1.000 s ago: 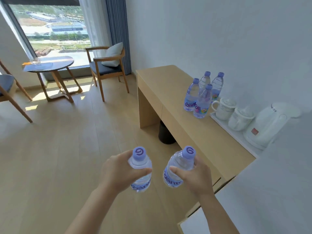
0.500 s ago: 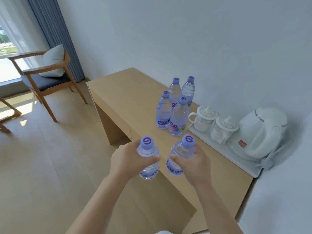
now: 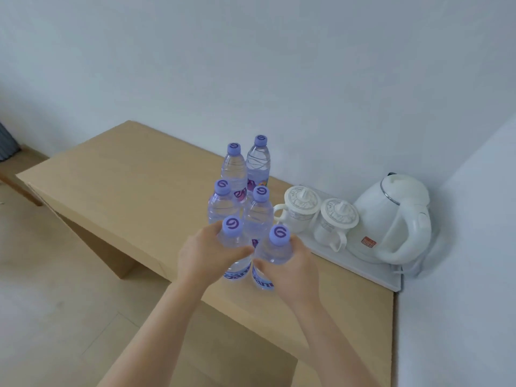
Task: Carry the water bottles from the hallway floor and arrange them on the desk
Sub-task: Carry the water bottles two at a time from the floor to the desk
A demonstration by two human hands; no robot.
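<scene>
Nearest, one water bottle (image 3: 237,254) is gripped upright by the left hand (image 3: 203,255) and another (image 3: 272,254) by the right hand (image 3: 290,268), held over the tabletop (image 3: 125,185). Beyond them four bottles (image 3: 257,216) are clustered, flanked rightward by two lidded cups (image 3: 301,209) and one kettle (image 3: 391,216) on a tray (image 3: 363,270).

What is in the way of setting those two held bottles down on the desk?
Nothing visible. Bare desk lies under both held bottles, just in front of the four standing bottles; the tray sits off to the right.

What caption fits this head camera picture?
Left hand and right hand each hold a water bottle above the desk, near four standing bottles.
</scene>
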